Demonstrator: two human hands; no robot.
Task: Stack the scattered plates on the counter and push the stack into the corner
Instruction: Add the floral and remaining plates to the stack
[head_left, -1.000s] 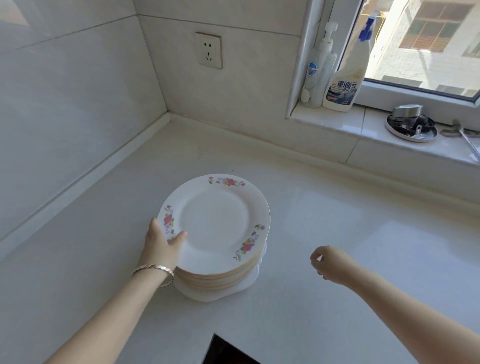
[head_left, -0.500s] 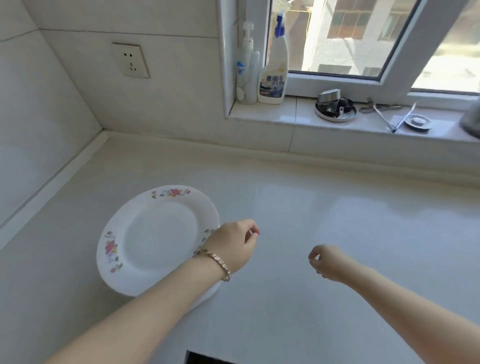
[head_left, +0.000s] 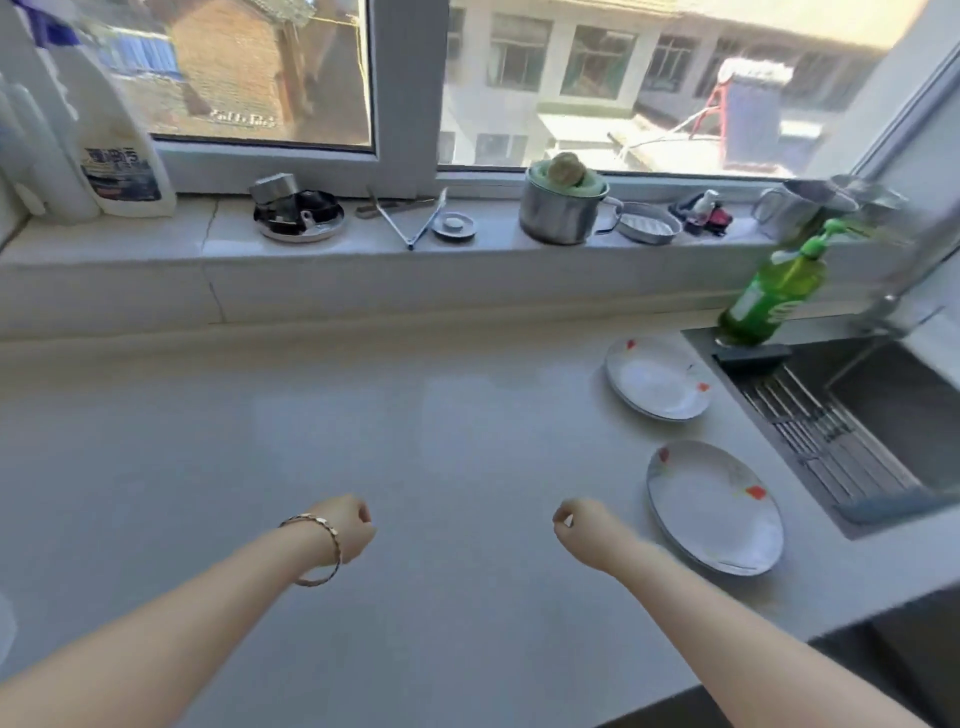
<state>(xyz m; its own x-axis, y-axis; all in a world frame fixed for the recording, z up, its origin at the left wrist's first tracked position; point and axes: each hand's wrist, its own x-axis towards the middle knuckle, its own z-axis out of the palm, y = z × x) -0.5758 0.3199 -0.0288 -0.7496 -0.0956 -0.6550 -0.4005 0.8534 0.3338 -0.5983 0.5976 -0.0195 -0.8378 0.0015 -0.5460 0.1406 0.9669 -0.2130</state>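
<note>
Counter bare and wide to the left of the sink, so there is room to slide or carry. My left hand hangs over it loosely curled, holding nothing; my right hand likewise, fingers curled in, empty. Near plate lies flat just left of the sink's front corner, right of my right hand, close to the counter's front edge. Far plate, possibly two nested, sits beside the sink's back corner, next to the green bottle. Judgement: both are loose ones to collect next; right hand is nearest.
</note>
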